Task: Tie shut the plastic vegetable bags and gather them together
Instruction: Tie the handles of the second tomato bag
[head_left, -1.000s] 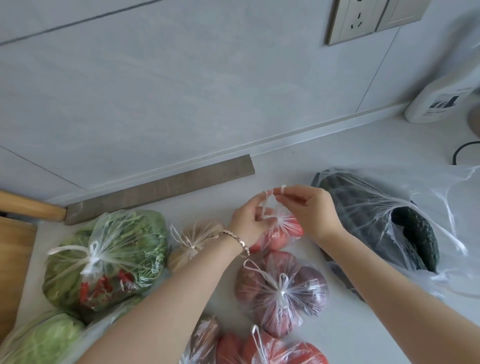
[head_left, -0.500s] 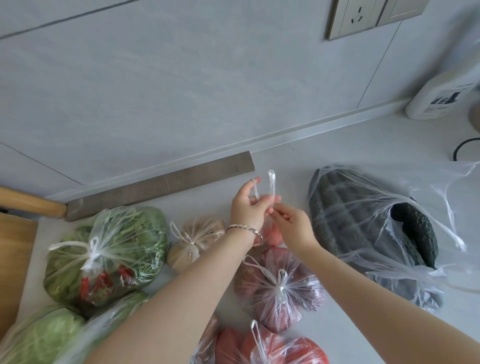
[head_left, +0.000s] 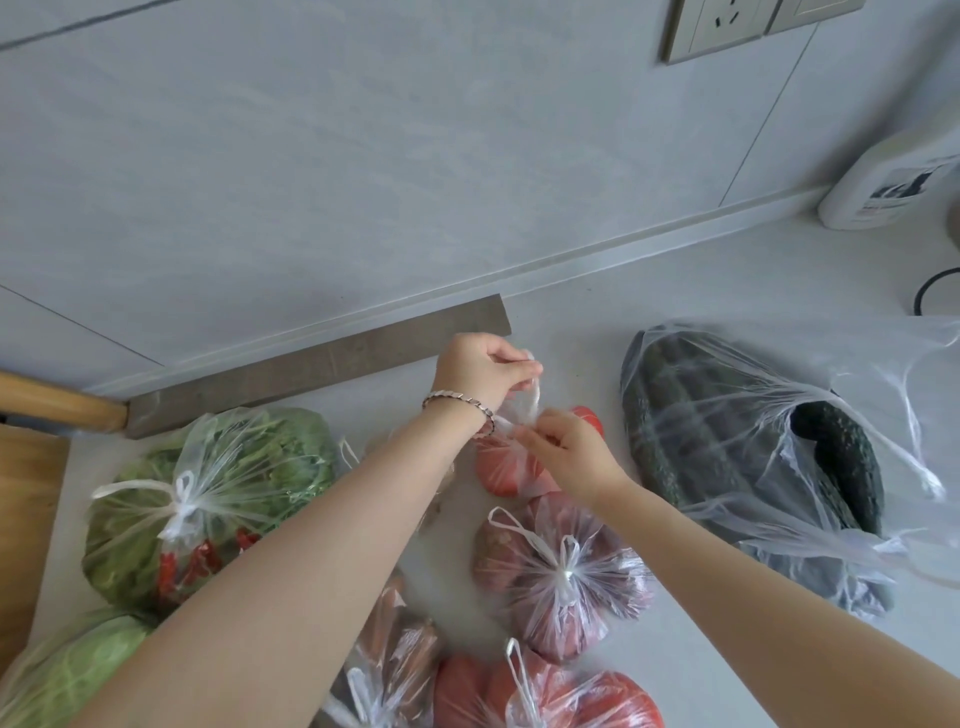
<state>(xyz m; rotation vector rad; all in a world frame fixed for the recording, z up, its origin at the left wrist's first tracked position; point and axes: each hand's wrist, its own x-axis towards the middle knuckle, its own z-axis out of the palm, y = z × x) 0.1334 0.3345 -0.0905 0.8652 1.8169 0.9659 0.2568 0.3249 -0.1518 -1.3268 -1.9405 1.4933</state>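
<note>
A clear bag of red tomatoes (head_left: 506, 467) lies on the grey counter (head_left: 649, 291) at the centre. My left hand (head_left: 480, 371) grips one of its twisted handles above the bag. Just below, my right hand (head_left: 563, 452) pinches the other handle at the bag's neck. Knotted bags lie around: leafy greens with red chillies (head_left: 208, 499), purple-red onions (head_left: 561, 571), more tomatoes (head_left: 545, 696), cabbage (head_left: 67, 670). On the right, a bag of dark green cucumbers (head_left: 727, 447) lies with its mouth open.
A wooden board (head_left: 26, 519) and a wooden handle (head_left: 57, 405) sit at the left edge. A grey strip (head_left: 311, 369) runs along the wall. A white bottle (head_left: 893, 182) and a black cable (head_left: 935, 286) are at the far right.
My left hand has moved up and towards the wall, pulling a handle of the tomato bag. My right hand has dropped to the bag's neck.
</note>
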